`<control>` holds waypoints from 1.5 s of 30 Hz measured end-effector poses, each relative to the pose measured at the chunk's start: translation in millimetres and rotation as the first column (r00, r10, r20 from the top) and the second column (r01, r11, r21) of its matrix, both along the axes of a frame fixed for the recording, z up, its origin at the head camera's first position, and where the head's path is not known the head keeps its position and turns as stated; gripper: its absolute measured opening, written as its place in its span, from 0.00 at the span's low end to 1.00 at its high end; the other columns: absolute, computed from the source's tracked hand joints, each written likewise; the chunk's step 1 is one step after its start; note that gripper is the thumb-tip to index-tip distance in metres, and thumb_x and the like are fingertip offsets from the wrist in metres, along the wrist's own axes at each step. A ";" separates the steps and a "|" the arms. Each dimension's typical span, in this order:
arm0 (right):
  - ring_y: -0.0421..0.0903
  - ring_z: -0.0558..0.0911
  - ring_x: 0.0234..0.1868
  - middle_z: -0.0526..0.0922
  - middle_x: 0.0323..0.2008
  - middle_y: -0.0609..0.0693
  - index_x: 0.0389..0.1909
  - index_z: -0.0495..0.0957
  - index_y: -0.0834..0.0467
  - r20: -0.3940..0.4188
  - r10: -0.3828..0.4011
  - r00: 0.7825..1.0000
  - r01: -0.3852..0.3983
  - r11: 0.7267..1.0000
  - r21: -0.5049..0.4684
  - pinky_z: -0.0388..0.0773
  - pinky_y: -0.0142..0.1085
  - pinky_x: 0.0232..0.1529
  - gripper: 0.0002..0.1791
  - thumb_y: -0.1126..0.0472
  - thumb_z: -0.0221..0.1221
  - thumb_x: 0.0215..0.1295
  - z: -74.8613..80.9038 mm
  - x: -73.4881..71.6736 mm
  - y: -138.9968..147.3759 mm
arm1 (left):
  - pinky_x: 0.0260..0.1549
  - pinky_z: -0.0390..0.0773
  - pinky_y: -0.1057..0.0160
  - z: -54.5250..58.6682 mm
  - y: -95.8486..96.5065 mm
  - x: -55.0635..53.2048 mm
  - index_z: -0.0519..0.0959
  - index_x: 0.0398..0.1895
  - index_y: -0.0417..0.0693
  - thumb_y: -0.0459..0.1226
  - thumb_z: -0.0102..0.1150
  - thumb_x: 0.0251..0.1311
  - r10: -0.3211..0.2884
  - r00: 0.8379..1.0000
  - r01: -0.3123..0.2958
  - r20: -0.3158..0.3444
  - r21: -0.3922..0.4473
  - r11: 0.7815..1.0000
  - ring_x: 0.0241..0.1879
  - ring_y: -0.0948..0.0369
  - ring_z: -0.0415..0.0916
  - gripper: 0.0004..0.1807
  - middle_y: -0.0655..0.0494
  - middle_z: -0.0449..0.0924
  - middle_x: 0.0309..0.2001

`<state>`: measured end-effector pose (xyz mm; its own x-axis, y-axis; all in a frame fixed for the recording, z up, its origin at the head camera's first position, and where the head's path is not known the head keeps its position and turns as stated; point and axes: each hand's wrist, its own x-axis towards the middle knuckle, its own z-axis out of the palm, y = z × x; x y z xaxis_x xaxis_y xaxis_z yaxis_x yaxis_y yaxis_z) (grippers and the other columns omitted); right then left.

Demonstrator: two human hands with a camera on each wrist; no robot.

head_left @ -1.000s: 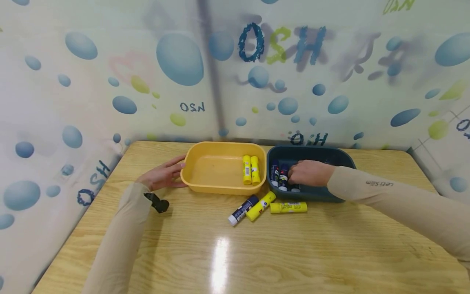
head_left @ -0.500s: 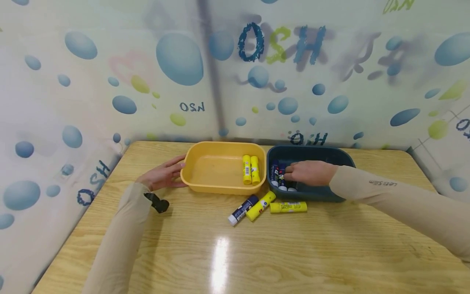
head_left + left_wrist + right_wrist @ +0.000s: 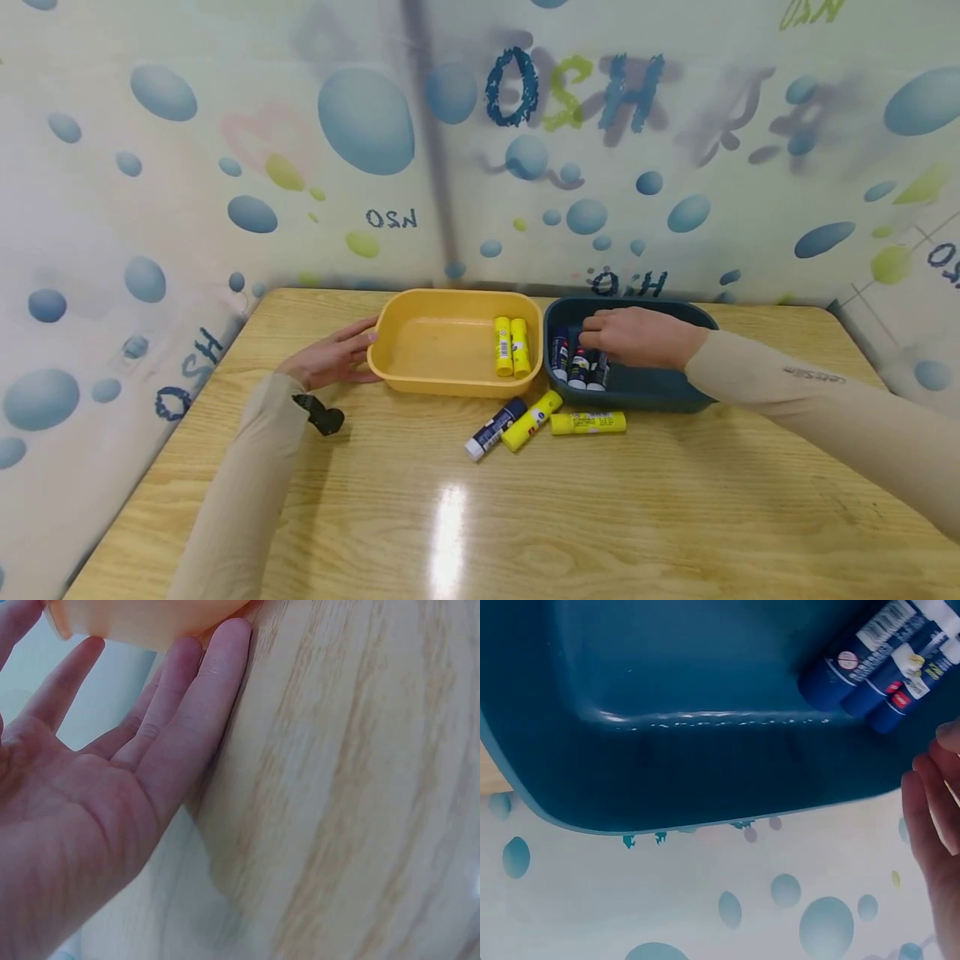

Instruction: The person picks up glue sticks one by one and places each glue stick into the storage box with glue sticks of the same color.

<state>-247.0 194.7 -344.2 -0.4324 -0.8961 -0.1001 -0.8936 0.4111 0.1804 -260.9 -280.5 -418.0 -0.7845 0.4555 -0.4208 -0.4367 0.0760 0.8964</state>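
Note:
My left hand (image 3: 330, 360) has its fingers extended, with the fingertips at the left end of a yellow-orange tray (image 3: 427, 342); the left wrist view shows them right at the tray's wall (image 3: 150, 619). Two yellow glue sticks (image 3: 503, 346) lie side by side at that tray's right end. Over the dark blue tray (image 3: 652, 387) hovers my right hand (image 3: 637, 336), its fingers loosely bent and nothing between them. Below its fingertips, three navy glue sticks (image 3: 877, 660) with white ends lie together in the tray's left end.
In front of the trays, on the wooden table (image 3: 375, 517), lie a navy glue stick (image 3: 495, 429) and two yellow ones, one slanted (image 3: 532, 422) and one crosswise (image 3: 588, 423). The trays stand end to end near a patterned wall (image 3: 480, 167) behind the table.
My right hand has let go of the rightmost navy glue stick, which now lies beside the other two, and has lifted back and slightly right. My left hand has stayed in place.

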 end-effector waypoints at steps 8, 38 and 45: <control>0.45 0.76 0.35 0.79 0.35 0.48 0.37 0.79 0.58 0.010 -0.015 1.000 0.015 0.998 -0.057 0.80 0.37 0.39 0.11 0.67 0.69 0.55 6.2 10.0 -2.0 | 0.56 0.70 0.44 1.6 0.7 1.5 0.42 0.78 0.58 0.45 0.43 0.75 -0.009 1.000 0.009 -0.009 0.004 1.000 0.64 0.52 0.61 0.34 0.47 0.45 0.75; 0.40 0.71 0.27 0.78 0.31 0.45 0.34 0.78 0.54 0.180 -0.031 0.983 0.057 0.988 -0.144 0.76 0.31 0.29 0.08 0.69 0.65 0.57 10.1 67.9 6.7 | 0.56 0.70 0.42 2.4 1.7 1.1 0.42 0.78 0.57 0.45 0.43 0.74 -0.003 1.000 0.003 -0.012 0.016 1.000 0.58 0.59 0.69 0.35 0.46 0.45 0.75; 0.41 0.74 0.27 0.81 0.33 0.48 0.39 0.79 0.56 0.215 -0.109 0.971 0.126 0.990 -0.070 0.78 0.31 0.31 0.10 0.67 0.67 0.57 1.9 79.4 -0.3 | 0.56 0.69 0.42 2.4 2.7 0.8 0.42 0.78 0.56 0.45 0.44 0.74 0.002 1.000 -0.002 0.002 0.030 1.000 0.57 0.60 0.70 0.35 0.47 0.45 0.75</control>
